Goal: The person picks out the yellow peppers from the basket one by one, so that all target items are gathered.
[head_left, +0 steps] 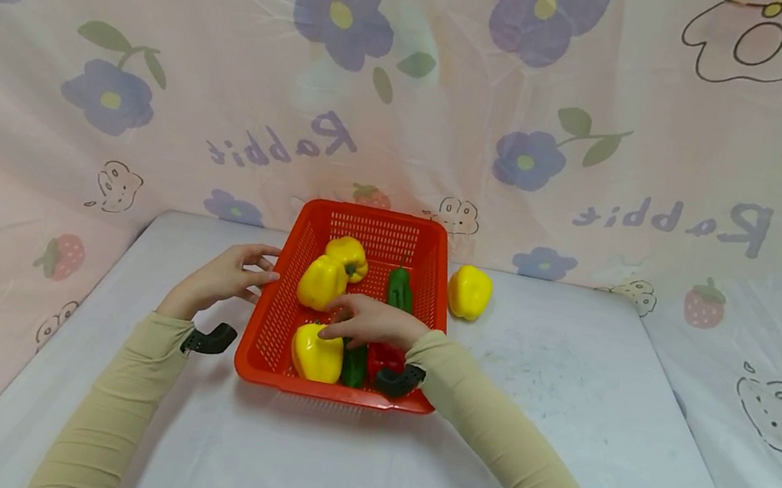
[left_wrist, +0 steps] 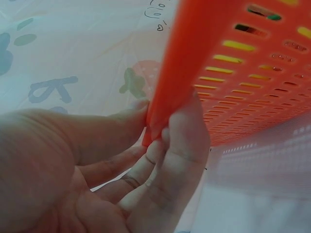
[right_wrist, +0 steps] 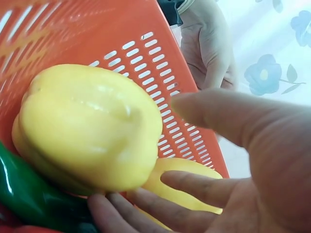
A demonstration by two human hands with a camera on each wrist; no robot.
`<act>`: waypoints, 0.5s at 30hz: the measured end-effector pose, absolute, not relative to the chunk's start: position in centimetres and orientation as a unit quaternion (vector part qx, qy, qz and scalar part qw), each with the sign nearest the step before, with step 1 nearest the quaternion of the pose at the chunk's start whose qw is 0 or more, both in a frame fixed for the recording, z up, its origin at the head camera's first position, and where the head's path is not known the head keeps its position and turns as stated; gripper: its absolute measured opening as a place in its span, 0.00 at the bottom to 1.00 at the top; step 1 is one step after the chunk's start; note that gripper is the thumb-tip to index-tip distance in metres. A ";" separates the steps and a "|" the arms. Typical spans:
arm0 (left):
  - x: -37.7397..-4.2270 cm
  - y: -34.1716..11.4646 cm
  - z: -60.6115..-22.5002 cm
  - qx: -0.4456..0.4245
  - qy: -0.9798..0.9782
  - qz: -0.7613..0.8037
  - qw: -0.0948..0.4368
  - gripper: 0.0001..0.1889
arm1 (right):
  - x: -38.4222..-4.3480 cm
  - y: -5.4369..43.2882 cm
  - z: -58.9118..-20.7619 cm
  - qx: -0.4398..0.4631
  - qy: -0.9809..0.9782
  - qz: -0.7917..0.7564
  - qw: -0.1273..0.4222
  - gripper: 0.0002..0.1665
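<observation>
A red plastic basket (head_left: 331, 391) holds several vegetables. My left hand (head_left: 222, 278) pinches its left rim between thumb and fingers, as the left wrist view shows. Over the inside of the basket reaches my right hand (head_left: 375, 322), its thumb and fingers spread around nothing. Nearest to it is the front yellow bell pepper (right_wrist: 92, 126); the fingertips are at that pepper's edge, and whether they touch it I cannot tell. Two more yellow bell peppers (head_left: 322, 283) lean together farther back. Dark green peppers (head_left: 400, 287) and a red vegetable (head_left: 385, 355) lie on the right, partly hidden by my hand and wrist.
Another yellow bell pepper (head_left: 470, 293) stands on the white table (head_left: 554, 370), just outside the basket's right side. Behind the table hangs a printed curtain (head_left: 411, 112) with flowers and rabbits. Each wrist carries a black camera mount (head_left: 210, 338).
</observation>
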State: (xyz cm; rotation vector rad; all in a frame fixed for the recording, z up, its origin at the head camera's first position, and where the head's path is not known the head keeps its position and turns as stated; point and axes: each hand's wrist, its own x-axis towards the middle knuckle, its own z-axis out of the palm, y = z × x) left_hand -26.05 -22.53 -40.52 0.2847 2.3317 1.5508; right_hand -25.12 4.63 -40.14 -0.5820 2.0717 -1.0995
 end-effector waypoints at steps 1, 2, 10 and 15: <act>-26.1 -22.5 -40.5 0.100 0.817 0.544 0.163 0.28 | -25.1 4.6 -40.1 -0.224 0.802 -0.425 0.355 0.36; -26.0 -22.5 -40.5 0.100 0.817 0.544 0.163 0.28 | -25.1 4.6 -40.1 -0.223 0.802 -0.425 0.356 0.36; -26.1 -22.6 -40.5 0.099 0.819 0.542 0.161 0.29 | -25.2 4.5 -40.0 -0.229 0.801 -0.421 0.360 0.32; -26.0 -22.5 -40.5 0.095 0.820 0.541 0.161 0.29 | -25.3 4.3 -39.9 -0.237 0.808 -0.404 0.357 0.31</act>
